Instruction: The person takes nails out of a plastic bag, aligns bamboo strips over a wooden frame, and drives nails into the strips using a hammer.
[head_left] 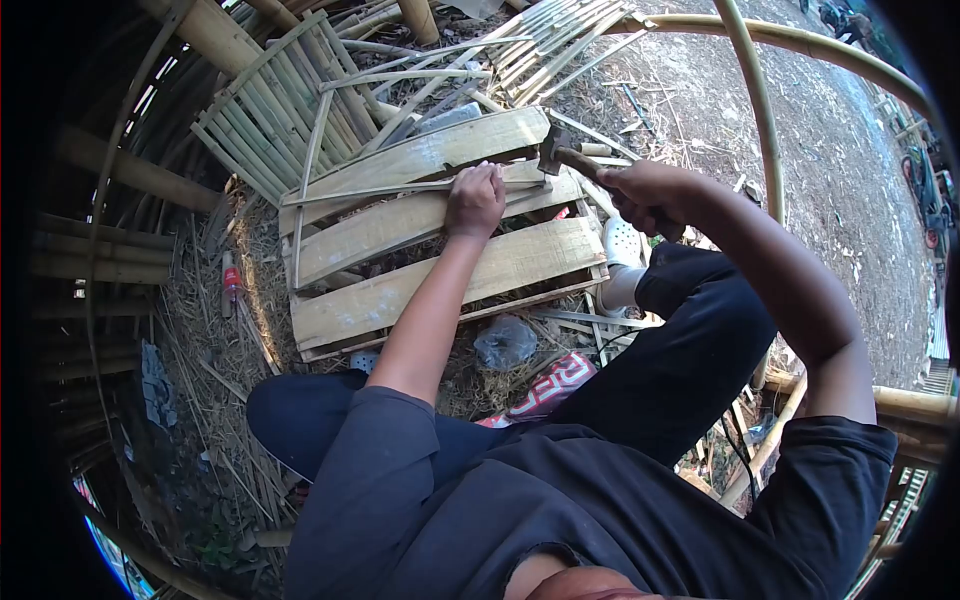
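Note:
My right hand (645, 195) is wrapped around the wooden handle of a hammer (574, 160). The hammer's dark metal head is just above the right end of a thin bamboo strip (375, 190). A small upright piece that looks like a nail (545, 179) stands at that end, under the hammer head. My left hand (477, 200) is closed on the strip, pressing it against the plank bench (400, 288). The strip lies lengthwise over the bench's planks, and its part under my fingers is hidden.
A bamboo slat panel (275, 115) leans at the upper left, and a bundle of split strips (565, 45) lies behind the bench. A clear plastic bag (505, 342) and a red-and-white packet (550, 388) are near my legs. A red-labelled bottle (232, 280) lies left; bamboo poles (755, 100) stand right.

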